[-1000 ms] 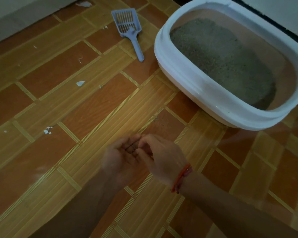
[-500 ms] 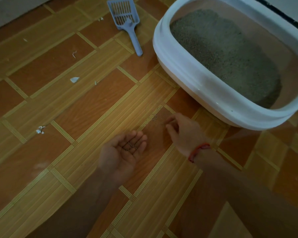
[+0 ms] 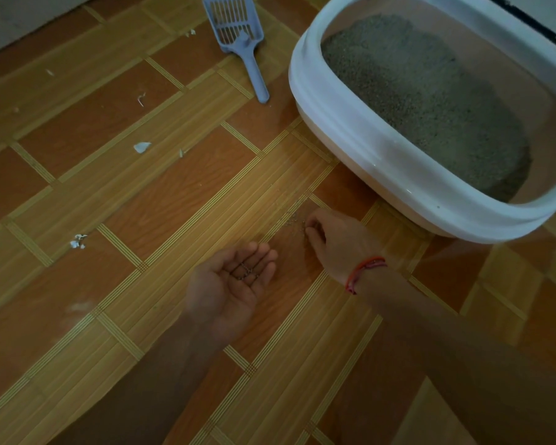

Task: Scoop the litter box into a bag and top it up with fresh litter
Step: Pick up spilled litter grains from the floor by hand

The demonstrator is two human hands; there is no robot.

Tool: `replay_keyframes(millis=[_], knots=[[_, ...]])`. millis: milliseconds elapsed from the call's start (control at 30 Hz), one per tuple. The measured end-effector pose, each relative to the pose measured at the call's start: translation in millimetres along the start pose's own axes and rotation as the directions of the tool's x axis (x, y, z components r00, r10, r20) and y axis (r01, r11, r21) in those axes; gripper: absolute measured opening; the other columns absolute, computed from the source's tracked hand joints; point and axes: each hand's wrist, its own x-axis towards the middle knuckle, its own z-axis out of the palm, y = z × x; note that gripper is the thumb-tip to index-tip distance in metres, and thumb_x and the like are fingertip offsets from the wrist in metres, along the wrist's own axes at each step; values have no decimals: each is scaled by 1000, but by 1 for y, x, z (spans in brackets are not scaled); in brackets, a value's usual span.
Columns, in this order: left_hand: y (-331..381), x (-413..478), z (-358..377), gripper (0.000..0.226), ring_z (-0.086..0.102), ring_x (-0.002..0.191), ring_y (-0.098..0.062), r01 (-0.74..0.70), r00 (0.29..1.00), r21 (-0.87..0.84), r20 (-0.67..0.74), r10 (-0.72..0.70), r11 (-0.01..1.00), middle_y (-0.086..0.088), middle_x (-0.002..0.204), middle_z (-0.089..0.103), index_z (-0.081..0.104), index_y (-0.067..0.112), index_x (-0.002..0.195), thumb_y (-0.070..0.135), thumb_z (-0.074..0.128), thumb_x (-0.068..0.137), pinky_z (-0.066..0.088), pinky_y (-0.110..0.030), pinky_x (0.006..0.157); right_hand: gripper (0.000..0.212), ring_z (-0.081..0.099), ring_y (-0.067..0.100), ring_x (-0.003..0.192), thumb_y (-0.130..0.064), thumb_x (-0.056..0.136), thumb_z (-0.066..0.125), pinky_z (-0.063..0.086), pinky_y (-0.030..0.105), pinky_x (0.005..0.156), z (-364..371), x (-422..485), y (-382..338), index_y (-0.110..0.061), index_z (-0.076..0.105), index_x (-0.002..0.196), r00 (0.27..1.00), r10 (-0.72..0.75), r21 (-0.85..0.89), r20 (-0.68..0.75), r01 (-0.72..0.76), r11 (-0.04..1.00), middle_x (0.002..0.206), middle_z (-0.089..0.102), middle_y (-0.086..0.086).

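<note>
My left hand [image 3: 235, 281] is flat and wide, palm up, low over the floor [image 3: 174, 194]. A few dark litter bits [image 3: 246, 273] lie on its fingers. It has stayed like this since half a second ago.

My right hand [image 3: 337, 239] is the one that changed. One second ago it was pressed up to my left hand, with its fingers in the palm. Half a second ago it had moved away toward the box. Now it is down at the floor, just past my left hand's fingertips and off to their right. Its fingers are curled under and the tips are at some spilled crumbs [image 3: 294, 221] on the floor. I cannot tell if the tips are pinching a crumb or only touching. A red string [image 3: 363, 271] is tied round that wrist.

The litter box [image 3: 366, 146] sits on the floor, near my right hand, just beyond it and to its right. They are not touching. Grey litter [image 3: 430, 101] fills the box, heaped more toward the side far from me.

The blue scoop [image 3: 238, 30] lies flat on the floor, far past both hands, next to the left end of the box. Its handle points back toward me. It has not moved.

Some white scraps [image 3: 141, 146] lie on the floor, well off to the left of my left hand.
</note>
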Motion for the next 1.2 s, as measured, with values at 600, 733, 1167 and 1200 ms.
replay_keyframes(millis=[600,733,1167,1200], knots=[[-6,-2,1,26,71,78,-24,-18,997,73,79,12,997,-16,83,71,67,-5,87,16,52,80,58,-31,74,14,57,9,78,-35,96,51,53,31,68,33,-57,-28,-24,60,95,979,-140,138,146,121,983,92,56,-9],[-5,0,-2,32,71,79,-25,-10,998,71,64,5,997,-16,84,71,69,-4,85,16,45,95,59,-31,71,8,55,8,69,-32,93,55,47,23,55,20,-55,-37,-25,58,92,987,-157,201,-21,158,967,87,57,-13],[-2,-2,-3,32,73,87,-29,11,1000,26,0,-11,1000,-19,92,73,67,-5,88,15,44,99,61,-34,76,9,50,7,74,-32,97,52,35,21,61,-7,-19,-1,-27,59,98,995,98,114,22,-100,988,73,47,-17],[-2,-2,-2,32,73,87,-29,11,1000,32,-2,-11,999,-19,91,73,67,-4,88,14,43,99,61,-34,76,8,52,8,75,-32,97,53,38,22,64,-7,-18,-2,-28,60,98,995,94,114,25,-96,989,75,49,-17]])
